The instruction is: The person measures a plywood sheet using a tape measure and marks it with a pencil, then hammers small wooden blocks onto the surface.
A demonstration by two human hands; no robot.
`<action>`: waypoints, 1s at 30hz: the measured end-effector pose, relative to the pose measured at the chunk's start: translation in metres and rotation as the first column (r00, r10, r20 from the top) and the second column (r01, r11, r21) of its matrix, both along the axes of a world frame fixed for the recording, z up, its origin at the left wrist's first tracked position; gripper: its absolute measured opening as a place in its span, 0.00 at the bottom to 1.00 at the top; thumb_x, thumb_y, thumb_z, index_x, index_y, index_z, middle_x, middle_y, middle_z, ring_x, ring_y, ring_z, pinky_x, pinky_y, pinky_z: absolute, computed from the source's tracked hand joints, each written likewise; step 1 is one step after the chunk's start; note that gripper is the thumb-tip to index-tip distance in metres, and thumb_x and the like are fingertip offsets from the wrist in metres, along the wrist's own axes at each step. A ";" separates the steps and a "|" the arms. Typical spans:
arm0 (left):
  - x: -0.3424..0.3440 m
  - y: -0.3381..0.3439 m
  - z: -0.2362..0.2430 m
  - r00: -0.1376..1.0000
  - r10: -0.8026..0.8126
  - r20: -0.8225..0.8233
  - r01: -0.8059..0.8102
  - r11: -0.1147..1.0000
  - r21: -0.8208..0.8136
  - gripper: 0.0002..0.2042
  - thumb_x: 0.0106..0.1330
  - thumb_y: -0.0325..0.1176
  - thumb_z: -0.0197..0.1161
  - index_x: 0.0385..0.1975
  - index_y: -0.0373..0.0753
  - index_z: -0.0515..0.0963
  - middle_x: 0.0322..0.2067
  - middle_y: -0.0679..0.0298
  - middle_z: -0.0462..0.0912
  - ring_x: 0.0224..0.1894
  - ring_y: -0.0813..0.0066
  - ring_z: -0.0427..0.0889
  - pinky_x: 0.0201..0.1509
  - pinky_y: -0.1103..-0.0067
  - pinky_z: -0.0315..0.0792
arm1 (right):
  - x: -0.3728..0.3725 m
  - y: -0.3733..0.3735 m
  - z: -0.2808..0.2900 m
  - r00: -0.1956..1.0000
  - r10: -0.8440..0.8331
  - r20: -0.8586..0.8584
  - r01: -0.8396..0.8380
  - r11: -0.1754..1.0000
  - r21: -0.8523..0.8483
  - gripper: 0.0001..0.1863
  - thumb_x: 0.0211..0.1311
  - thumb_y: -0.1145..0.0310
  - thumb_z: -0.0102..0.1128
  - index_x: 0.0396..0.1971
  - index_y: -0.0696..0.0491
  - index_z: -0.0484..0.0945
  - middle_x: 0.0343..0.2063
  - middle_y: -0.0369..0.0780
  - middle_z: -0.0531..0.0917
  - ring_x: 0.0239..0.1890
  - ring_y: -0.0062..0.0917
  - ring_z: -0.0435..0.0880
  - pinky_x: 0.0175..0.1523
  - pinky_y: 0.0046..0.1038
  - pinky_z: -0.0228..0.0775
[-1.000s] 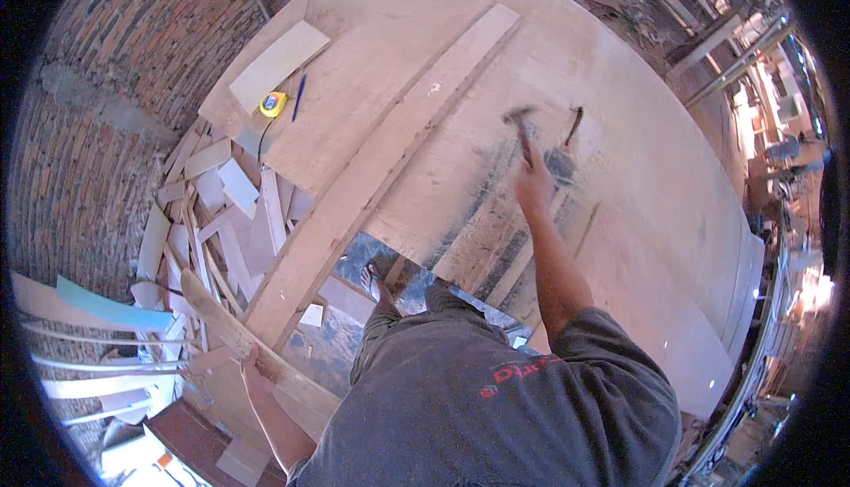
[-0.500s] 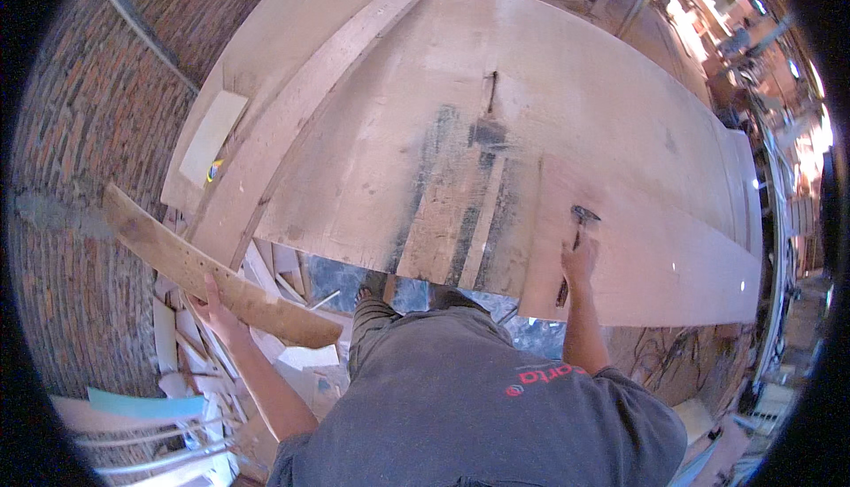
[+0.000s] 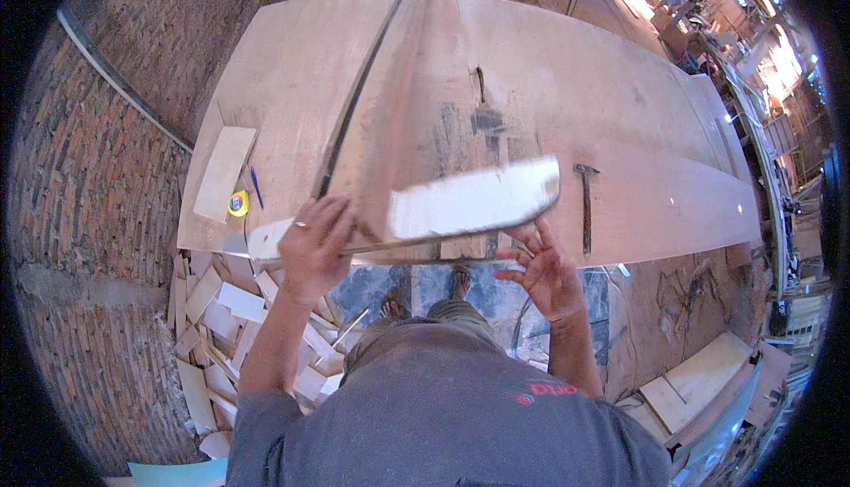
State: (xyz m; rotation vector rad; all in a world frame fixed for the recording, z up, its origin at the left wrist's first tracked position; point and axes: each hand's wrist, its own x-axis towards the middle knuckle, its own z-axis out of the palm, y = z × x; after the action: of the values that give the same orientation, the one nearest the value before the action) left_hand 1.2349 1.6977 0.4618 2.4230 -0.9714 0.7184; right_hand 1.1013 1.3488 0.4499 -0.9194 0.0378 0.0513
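My left hand (image 3: 316, 248) is closed on a white-faced board (image 3: 478, 199) with a rounded right end, where it meets a long wooden plank (image 3: 381, 115). The plank is tilted up on its edge and runs away toward the far side of the table. The white-faced board lies across the plank's near end. Under the board's right end is my right hand (image 3: 547, 270), its fingers spread; whether a fingertip touches the edge I cannot tell. A hammer (image 3: 586, 208) lies on the plywood to the right of that hand.
The large plywood worktop (image 3: 611, 71) bears a yellow tape measure (image 3: 238, 204), a blue pen (image 3: 257, 188) and a pale wood piece (image 3: 225, 173) at the left. Wood offcuts (image 3: 239, 301) pile up below its left front edge. A brick wall (image 3: 106, 195) stands at the left.
My right hand has let go of the hammer, which now lies on the plywood. My left hand has brought the board rightward over the front edge. The long plank has tipped up.
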 end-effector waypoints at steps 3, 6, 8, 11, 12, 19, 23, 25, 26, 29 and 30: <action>-0.017 0.000 -0.026 0.993 -0.117 0.024 0.108 0.965 0.241 0.21 0.54 0.31 0.64 0.52 0.44 0.80 0.51 0.59 0.81 0.52 0.60 0.80 0.58 0.64 0.76 | -0.027 0.019 -0.020 0.967 -0.059 -0.247 0.085 0.992 0.095 0.39 0.65 0.42 0.59 0.69 0.47 0.58 0.54 0.41 0.78 0.48 0.36 0.82 0.47 0.39 0.80; -0.037 -0.001 -0.083 0.980 -0.198 0.004 0.187 0.932 0.311 0.24 0.53 0.31 0.61 0.53 0.43 0.79 0.51 0.59 0.79 0.50 0.60 0.79 0.57 0.64 0.76 | -0.042 0.032 -0.096 0.739 -0.293 -0.607 0.158 0.951 -0.267 0.23 0.70 0.52 0.58 0.58 0.47 0.68 0.43 0.38 0.80 0.36 0.31 0.83 0.38 0.33 0.80; -0.052 0.001 -0.119 0.973 -0.223 -0.052 0.227 0.907 0.355 0.24 0.53 0.32 0.61 0.54 0.43 0.79 0.50 0.59 0.78 0.49 0.61 0.77 0.56 0.65 0.75 | -0.053 0.038 -0.141 0.667 -0.280 -0.690 0.214 0.960 -0.182 0.16 0.71 0.56 0.57 0.51 0.47 0.70 0.38 0.37 0.79 0.31 0.28 0.81 0.35 0.30 0.78; -0.080 0.005 -0.178 0.973 -0.200 -0.115 0.230 0.855 0.465 0.25 0.60 0.35 0.57 0.61 0.44 0.74 0.51 0.61 0.75 0.51 0.65 0.74 0.59 0.67 0.69 | -0.069 0.026 -0.201 0.624 -0.178 -0.761 0.121 0.984 -0.132 0.13 0.71 0.57 0.58 0.48 0.47 0.71 0.35 0.36 0.78 0.28 0.25 0.80 0.32 0.29 0.77; -0.088 0.004 -0.193 0.972 -0.186 -0.146 0.235 0.833 0.501 0.25 0.62 0.36 0.56 0.63 0.45 0.72 0.52 0.61 0.74 0.52 0.66 0.73 0.60 0.67 0.68 | -0.073 0.021 -0.217 0.619 -0.137 -0.773 0.059 0.990 -0.128 0.14 0.71 0.57 0.58 0.48 0.47 0.71 0.34 0.37 0.78 0.28 0.25 0.80 0.32 0.29 0.77; -0.118 -0.018 -0.237 0.972 -0.065 -0.225 0.167 0.865 0.472 0.28 0.64 0.35 0.54 0.68 0.51 0.68 0.54 0.63 0.69 0.59 0.67 0.68 0.65 0.66 0.63 | -0.075 -0.001 -0.260 0.553 -0.164 -0.817 -0.113 0.956 -0.269 0.18 0.71 0.54 0.57 0.49 0.50 0.69 0.32 0.38 0.79 0.22 0.23 0.79 0.28 0.27 0.76; -0.124 -0.030 -0.237 0.971 0.000 -0.240 0.121 0.862 0.492 0.29 0.64 0.35 0.55 0.69 0.54 0.66 0.60 0.60 0.67 0.67 0.64 0.63 0.72 0.62 0.56 | -0.068 -0.016 -0.257 0.594 -0.125 -0.795 -0.195 0.936 -0.293 0.20 0.71 0.52 0.57 0.51 0.51 0.68 0.31 0.38 0.80 0.20 0.21 0.78 0.26 0.23 0.75; -0.123 -0.033 -0.235 0.959 0.026 -0.284 0.128 0.850 0.511 0.30 0.64 0.35 0.55 0.69 0.55 0.65 0.64 0.58 0.65 0.71 0.62 0.60 0.75 0.59 0.52 | -0.067 -0.022 -0.255 0.619 -0.108 -0.778 -0.220 0.927 -0.304 0.21 0.70 0.51 0.57 0.51 0.52 0.68 0.31 0.38 0.80 0.20 0.20 0.78 0.25 0.22 0.74; -0.122 -0.035 -0.234 0.949 0.033 -0.314 0.135 0.857 0.498 0.29 0.63 0.35 0.55 0.69 0.54 0.66 0.65 0.56 0.64 0.71 0.60 0.60 0.75 0.57 0.51 | -0.066 -0.025 -0.253 0.630 -0.100 -0.770 -0.231 0.923 -0.309 0.22 0.70 0.51 0.58 0.51 0.52 0.68 0.31 0.37 0.80 0.20 0.20 0.78 0.25 0.21 0.74; -0.118 -0.037 -0.233 0.928 0.056 -0.368 0.136 0.870 0.475 0.29 0.62 0.35 0.56 0.67 0.52 0.68 0.68 0.53 0.62 0.72 0.56 0.59 0.75 0.53 0.48 | -0.067 -0.031 -0.247 0.649 -0.094 -0.755 -0.272 0.898 -0.345 0.22 0.69 0.51 0.59 0.51 0.51 0.70 0.31 0.37 0.80 0.20 0.19 0.78 0.25 0.21 0.74; -0.118 -0.038 -0.233 0.928 0.065 -0.368 0.129 0.868 0.480 0.29 0.62 0.35 0.56 0.67 0.51 0.68 0.68 0.53 0.62 0.72 0.56 0.59 0.75 0.53 0.48 | -0.068 -0.032 -0.244 0.652 -0.095 -0.752 -0.286 0.888 -0.360 0.21 0.69 0.51 0.60 0.50 0.51 0.71 0.31 0.36 0.80 0.21 0.19 0.77 0.26 0.21 0.74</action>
State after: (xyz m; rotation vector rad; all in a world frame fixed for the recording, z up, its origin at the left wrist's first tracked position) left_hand 1.1170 1.6602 0.2286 2.8207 -1.1333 -0.0411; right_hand 1.0335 1.3168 0.2055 -1.3199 0.8270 0.5612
